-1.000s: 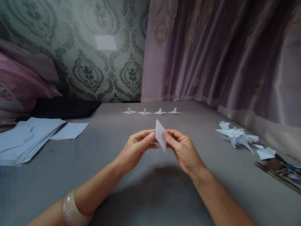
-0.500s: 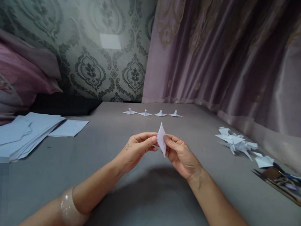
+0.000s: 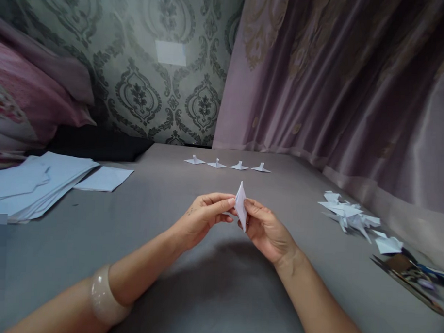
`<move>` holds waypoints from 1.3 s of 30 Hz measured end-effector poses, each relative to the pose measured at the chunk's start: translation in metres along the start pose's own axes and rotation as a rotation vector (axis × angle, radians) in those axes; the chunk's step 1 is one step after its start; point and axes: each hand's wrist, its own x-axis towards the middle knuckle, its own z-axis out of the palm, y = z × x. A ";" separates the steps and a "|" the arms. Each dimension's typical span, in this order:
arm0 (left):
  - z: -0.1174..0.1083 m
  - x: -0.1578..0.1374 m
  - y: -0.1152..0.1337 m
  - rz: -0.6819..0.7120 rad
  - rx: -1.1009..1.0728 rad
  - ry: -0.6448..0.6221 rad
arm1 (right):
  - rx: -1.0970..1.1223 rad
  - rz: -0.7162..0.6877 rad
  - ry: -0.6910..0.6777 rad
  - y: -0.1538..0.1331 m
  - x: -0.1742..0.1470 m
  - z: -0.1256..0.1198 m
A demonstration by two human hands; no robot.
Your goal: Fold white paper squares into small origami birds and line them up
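A narrow, diamond-shaped piece of folded white paper (image 3: 241, 206) is held upright above the table, its pointed tip at the top. My left hand (image 3: 205, 217) pinches its left edge between thumb and fingers. On the other side, my right hand (image 3: 265, 226) grips the right edge with its thumb on the near face. Some fingertips of both hands are hidden behind the paper. Beyond the hands, several small folded paper figures (image 3: 240, 165) stand in a row on the table.
A stack of white paper sheets (image 3: 57, 180) lies at the left, with a smaller white sheet (image 3: 105, 178) beside it. At the right is a pile of folded paper pieces (image 3: 347, 212), with dark-bladed tools (image 3: 407, 275) nearer me. A pink curtain (image 3: 319, 92) borders the grey table (image 3: 166, 300).
My view has tilted slightly, so the background has shifted in the picture. Both hands keep hold of the folded paper, whose pose is almost the same.
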 end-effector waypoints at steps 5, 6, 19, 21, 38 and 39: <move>0.000 -0.001 0.001 0.043 0.056 0.022 | 0.002 0.014 0.057 0.002 0.002 0.000; 0.001 -0.001 0.001 0.065 0.094 0.054 | -0.010 0.006 0.069 0.002 0.002 -0.001; -0.001 -0.003 -0.016 0.302 0.549 0.209 | -0.269 -0.166 0.234 0.010 0.003 0.003; -0.001 -0.001 -0.015 0.279 0.428 0.178 | -0.301 -0.188 0.246 0.011 0.003 0.002; 0.001 -0.003 -0.014 0.079 0.278 0.175 | -0.793 -0.418 0.197 0.013 -0.002 0.005; 0.002 -0.003 -0.014 0.093 0.290 0.187 | -0.809 -0.419 0.182 0.012 -0.003 0.006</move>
